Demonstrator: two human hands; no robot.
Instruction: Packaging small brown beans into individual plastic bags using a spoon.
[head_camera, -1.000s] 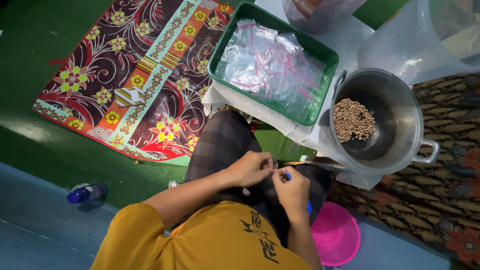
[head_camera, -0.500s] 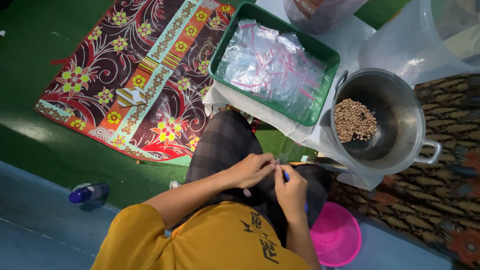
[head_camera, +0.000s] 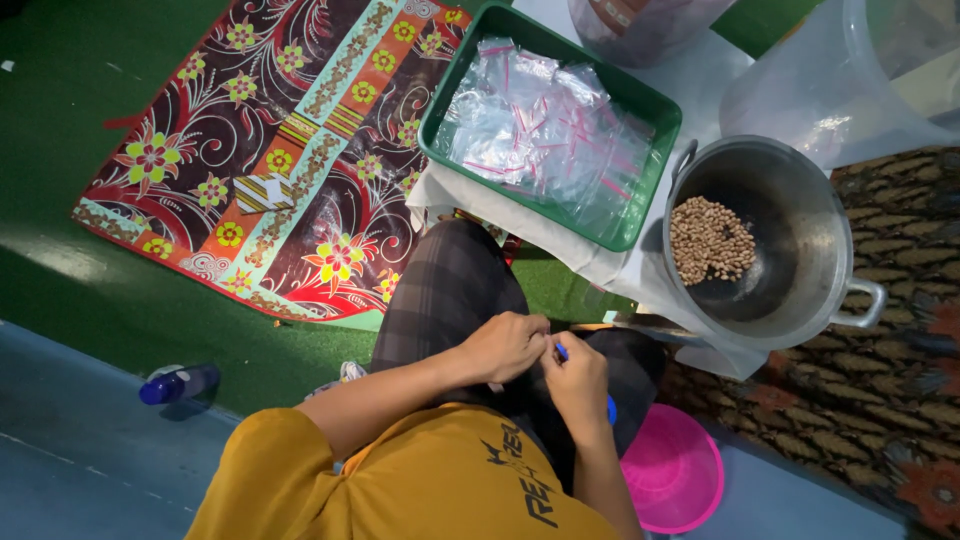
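We sit on the floor with both hands meeting over our lap, above the dark checked trouser leg (head_camera: 445, 285). Our left hand (head_camera: 507, 345) is curled, its fingers (head_camera: 535, 342) pinched together at the point where the two hands touch. Our right hand (head_camera: 578, 378) is also clenched, and a thin blue tool (head_camera: 563, 352) pokes out between the two hands, with more blue showing at the right wrist side (head_camera: 611, 409). What exactly the fingers pinch between them is too small to tell.

Compared with half a second ago, both hands have drawn slightly lower and closer to our body, and they press more tightly together; the pinch itself is unchanged.

Ahead of our knee, the green plastic tray (head_camera: 660, 105) holds a heap of clear zip bags (head_camera: 545, 130) with red seal strips. Just right of it stands a metal pot (head_camera: 800, 230) with a pile of peanuts (head_camera: 710, 240) at its bottom. A pink bowl (head_camera: 672, 470) lies beside our right forearm, a blue bottle (head_camera: 178, 383) lies on the floor at left, and a floral mat (head_camera: 250, 150) spreads beyond it.
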